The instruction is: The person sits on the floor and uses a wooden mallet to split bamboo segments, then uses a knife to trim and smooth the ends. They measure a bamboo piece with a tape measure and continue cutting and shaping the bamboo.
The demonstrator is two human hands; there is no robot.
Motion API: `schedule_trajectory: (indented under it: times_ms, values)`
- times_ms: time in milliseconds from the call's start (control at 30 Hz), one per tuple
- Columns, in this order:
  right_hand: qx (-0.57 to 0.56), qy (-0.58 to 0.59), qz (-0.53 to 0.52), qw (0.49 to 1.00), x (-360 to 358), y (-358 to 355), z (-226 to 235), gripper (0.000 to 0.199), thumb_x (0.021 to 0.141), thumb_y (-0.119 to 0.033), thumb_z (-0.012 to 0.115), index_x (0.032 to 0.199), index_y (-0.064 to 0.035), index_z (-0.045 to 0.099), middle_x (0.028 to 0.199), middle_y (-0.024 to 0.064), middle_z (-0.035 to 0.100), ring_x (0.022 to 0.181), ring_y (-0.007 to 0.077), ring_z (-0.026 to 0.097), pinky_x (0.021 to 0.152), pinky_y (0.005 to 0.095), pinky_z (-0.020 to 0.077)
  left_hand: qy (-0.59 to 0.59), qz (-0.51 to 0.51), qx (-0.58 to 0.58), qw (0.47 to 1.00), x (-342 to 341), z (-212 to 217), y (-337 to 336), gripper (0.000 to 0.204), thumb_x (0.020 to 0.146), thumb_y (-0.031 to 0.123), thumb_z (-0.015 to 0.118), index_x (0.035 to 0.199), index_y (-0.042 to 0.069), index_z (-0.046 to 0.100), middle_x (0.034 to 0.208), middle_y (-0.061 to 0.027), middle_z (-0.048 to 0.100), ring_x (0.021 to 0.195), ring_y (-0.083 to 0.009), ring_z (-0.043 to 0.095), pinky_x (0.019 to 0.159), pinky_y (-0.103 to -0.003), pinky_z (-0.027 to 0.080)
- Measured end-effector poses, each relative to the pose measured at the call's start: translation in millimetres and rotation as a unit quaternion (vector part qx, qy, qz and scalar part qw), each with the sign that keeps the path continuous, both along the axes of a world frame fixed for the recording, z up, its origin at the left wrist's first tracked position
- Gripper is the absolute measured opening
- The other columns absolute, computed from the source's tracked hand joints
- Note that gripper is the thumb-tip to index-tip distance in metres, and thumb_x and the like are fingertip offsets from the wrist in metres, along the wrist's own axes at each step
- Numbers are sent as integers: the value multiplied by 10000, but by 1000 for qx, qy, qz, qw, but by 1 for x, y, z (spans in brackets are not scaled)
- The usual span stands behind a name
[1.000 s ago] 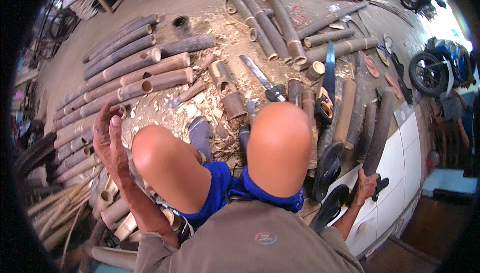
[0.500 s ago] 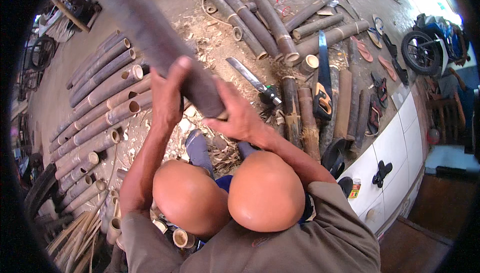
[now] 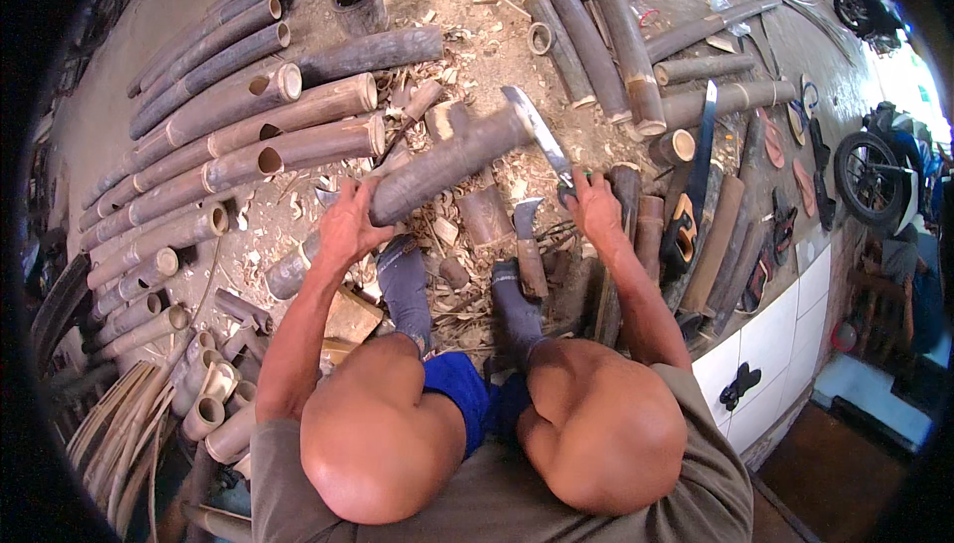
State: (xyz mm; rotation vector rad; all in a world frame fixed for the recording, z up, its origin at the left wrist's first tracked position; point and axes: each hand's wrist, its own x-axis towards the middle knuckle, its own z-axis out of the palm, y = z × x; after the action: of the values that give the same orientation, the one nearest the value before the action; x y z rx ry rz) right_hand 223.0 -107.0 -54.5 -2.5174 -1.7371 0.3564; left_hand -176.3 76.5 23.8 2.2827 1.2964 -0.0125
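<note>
Seated low on a chip-strewn floor [image 3: 467, 36], left hand [image 3: 350, 225] wrapped around the near end of a grey bamboo length [image 3: 447, 165], tilted up and away over the socked feet [image 3: 407, 280], with the right hand [image 3: 594, 207] closed on the handle of a broad-bladed knife [image 3: 537, 131] whose blade rests against the far end of that length. Just beside the right foot, a second chopper [image 3: 527, 240] lying on the shavings; toward the floor's left edge, rows of cut bamboo poles [image 3: 229, 136]; toward its right edge, a hand saw [image 3: 691, 185] among further poles.
</note>
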Motion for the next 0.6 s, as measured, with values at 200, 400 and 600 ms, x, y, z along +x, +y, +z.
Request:
schedule_trajectory:
  times_ms: [200,400,600]
  values:
    - [70,-174,15,982,69,37,13,453,885,-244,707,1309,-99,636,1137,193,611,1097,392,602,833,493,568,32,-58,-30,997,-4,-44,-4,1031,703,243,890,1602,244,387,1361,-145,566,1261,-368,555,1092,-558,431]
    - [-83,-107,-44,990,18,17,20,632,890,-433,739,1378,-67,574,1126,241,643,945,430,701,744,524,579,79,-47,114,989,5,-49,-27,1035,687,193,882,1597,233,390,1372,-136,544,1290,-348,520,1101,-539,412]
    - [-147,-28,-119,982,-13,20,4,817,863,-506,767,1517,-117,471,1218,285,653,996,429,728,772,521,596,27,-52,55,997,-11,-50,-15,1002,672,160,866,1567,219,420,1366,-137,549,1278,-369,528,1088,-544,413]
